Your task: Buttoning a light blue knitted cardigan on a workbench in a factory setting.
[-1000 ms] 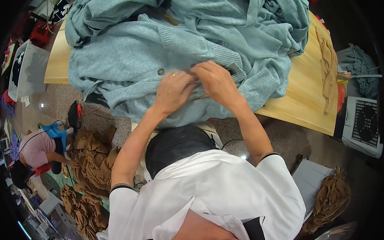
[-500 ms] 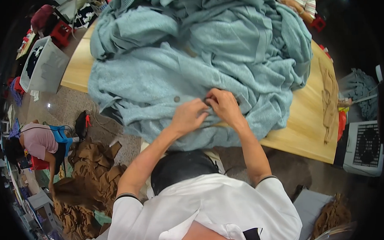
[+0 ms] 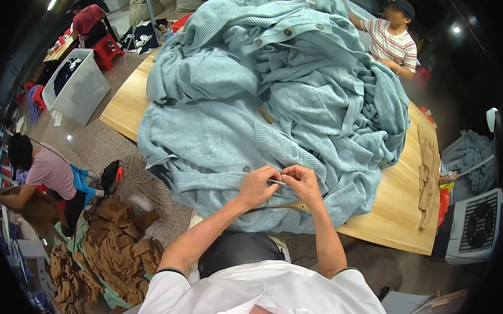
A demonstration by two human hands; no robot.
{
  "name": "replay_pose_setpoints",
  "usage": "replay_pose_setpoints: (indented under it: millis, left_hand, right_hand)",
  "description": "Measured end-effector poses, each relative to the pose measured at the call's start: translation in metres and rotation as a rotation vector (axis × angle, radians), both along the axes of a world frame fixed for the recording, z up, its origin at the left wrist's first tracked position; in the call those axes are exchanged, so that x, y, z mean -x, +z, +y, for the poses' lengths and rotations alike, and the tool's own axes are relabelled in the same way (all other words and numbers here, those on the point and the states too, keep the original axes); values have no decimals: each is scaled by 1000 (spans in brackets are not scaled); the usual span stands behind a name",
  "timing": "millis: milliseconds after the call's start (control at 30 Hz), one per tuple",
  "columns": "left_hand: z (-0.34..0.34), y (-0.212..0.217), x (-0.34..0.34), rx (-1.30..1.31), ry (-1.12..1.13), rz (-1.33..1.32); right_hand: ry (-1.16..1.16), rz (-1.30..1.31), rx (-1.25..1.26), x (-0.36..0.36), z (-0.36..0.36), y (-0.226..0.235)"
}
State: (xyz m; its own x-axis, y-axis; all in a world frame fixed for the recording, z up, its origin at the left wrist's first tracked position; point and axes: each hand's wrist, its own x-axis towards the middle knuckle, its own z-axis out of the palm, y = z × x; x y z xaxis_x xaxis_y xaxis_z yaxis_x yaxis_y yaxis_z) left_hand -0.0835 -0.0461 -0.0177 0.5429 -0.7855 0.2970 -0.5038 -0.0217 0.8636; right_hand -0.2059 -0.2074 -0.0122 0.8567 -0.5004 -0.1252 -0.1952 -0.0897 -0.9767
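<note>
A light blue knit cardigan (image 3: pixel 206 136) with a ribbed button band lies at the near side of a big heap of the same knitwear. Above its front edge, my left hand (image 3: pixel 259 187) is closed in a pinch. The fingertips of my right hand (image 3: pixel 302 184) pinch right beside it, almost touching. A thin, pale bit of the cardigan's edge shows between the two hands; whether a button is in the fingers I cannot make out. One dark button (image 3: pixel 246 169) shows on the knit just left of my left hand.
The heap covers most of a wooden table (image 3: pixel 394 204). A brown garment (image 3: pixel 428 178) lies along its right edge. Across the table stands a person in a striped shirt (image 3: pixel 394 45). At left, another person (image 3: pixel 49 167) handles brown cloth beside a brown pile (image 3: pixel 119 244); a grey bin (image 3: pixel 85 88) stands behind.
My hands have drawn level, fingertips meeting at the cardigan's edge. The view has tilted up, showing more of the far side. The person at left has lifted a brown garment.
</note>
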Motion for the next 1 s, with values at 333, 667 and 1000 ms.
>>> replay_pose_setpoints:
  millis: [333, 667, 1000]
  left_hand:
    - [-5, -11, -4, -41, 34, -15]
    - [0, -11, -20, -55, -119, -142]
    - [3, -12, -25, 17, -241, -172]
  right_hand:
    - [20, 68, -29, 3, -5, 5]
    - [115, -4, 162, 17, -2, 3]
    - [76, -82, 278, 18, -2, -2]
